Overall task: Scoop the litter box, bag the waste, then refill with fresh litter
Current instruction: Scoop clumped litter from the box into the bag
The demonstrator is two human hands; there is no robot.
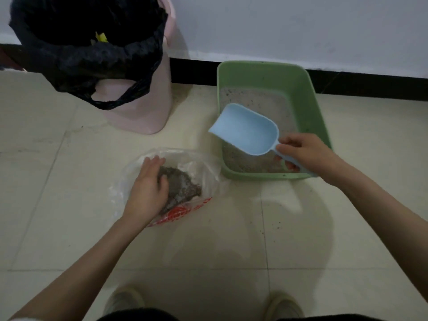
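Bin (pixel 143 107) top cropped, shoes (pixel 126 300) blurred, bag print (pixel 178 213) unreadable

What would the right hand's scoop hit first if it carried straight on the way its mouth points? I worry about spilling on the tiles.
Probably the clear plastic bag: the blue scoop in the right hand points left, past the litter box rim. Height is unclear, so it may pass above it.
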